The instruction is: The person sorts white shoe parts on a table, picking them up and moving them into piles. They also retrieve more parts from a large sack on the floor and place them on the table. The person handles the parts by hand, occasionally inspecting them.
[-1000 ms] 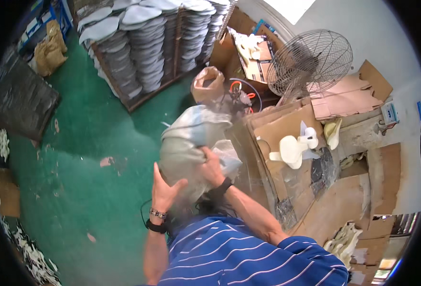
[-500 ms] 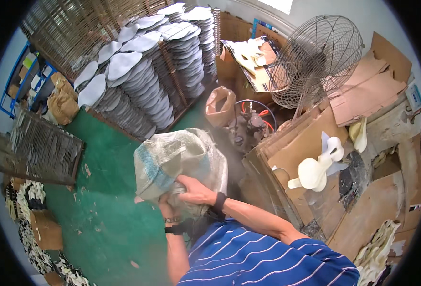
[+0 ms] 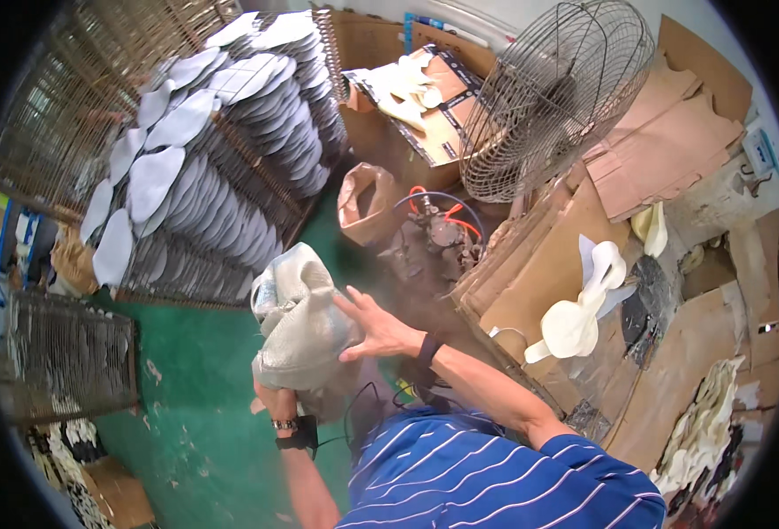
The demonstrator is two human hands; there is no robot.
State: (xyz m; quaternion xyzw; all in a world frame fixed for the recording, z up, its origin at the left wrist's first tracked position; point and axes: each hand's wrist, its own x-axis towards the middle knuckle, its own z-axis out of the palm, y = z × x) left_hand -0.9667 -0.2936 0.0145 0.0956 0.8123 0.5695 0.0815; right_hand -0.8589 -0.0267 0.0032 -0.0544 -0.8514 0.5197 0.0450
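A crumpled pale woven sack (image 3: 306, 322) is bunched up in front of me above the green floor. My left hand (image 3: 272, 394) holds it from the lower left, with the fingers hidden behind the fabric. On the sack's right side is my right hand (image 3: 379, 326), its thumb and fingers spread apart. Those fingertips reach the fabric's edge without closing on it; whether they touch, I cannot tell.
Racks of stacked grey shoe-sole-shaped sheets (image 3: 156, 181) stand at the far left. A brown paper bag (image 3: 367, 207) and a small machine with orange hoses (image 3: 442, 231) sit ahead. On the right are a wire-cage fan (image 3: 557, 97), cardboard sheets (image 3: 531, 291) and cream moulded pieces (image 3: 570, 326).
The sack has become more bunched and shifted slightly left. My right hand has let go of the fabric and opened. My left hand has moved left and the view has turned.
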